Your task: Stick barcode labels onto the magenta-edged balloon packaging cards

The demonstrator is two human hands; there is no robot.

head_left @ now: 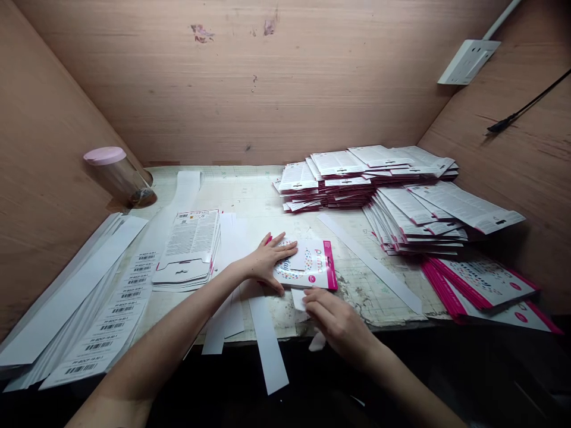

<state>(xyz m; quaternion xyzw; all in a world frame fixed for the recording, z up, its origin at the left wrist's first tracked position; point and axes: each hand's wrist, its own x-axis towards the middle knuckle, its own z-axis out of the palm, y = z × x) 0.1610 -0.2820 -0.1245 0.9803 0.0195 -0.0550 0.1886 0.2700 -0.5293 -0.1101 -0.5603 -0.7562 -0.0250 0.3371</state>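
Note:
A white and pink printed cardboard packet [331, 264] with colourful dots lies on the table in front of me. My left hand [272, 261] rests on its left part, fingers spread flat. Just below the packet's near edge, a small white piece of paper [298, 299] sticks out, and the closed fingers of my right hand [332, 318] pinch it. Part of that paper is hidden beneath the packet. A long white paper strip [267, 345] hangs over the table's front edge near my left forearm.
Packets with printed backs [190, 244] are stacked left of my hand. Barcode label sheets [111, 326] and white strips [75, 291] lie farther left, near a pink-lidded jar [118, 178]. Large packet piles [343, 163] fill the right rear; pink-edged packets [486, 279] lie at the right edge.

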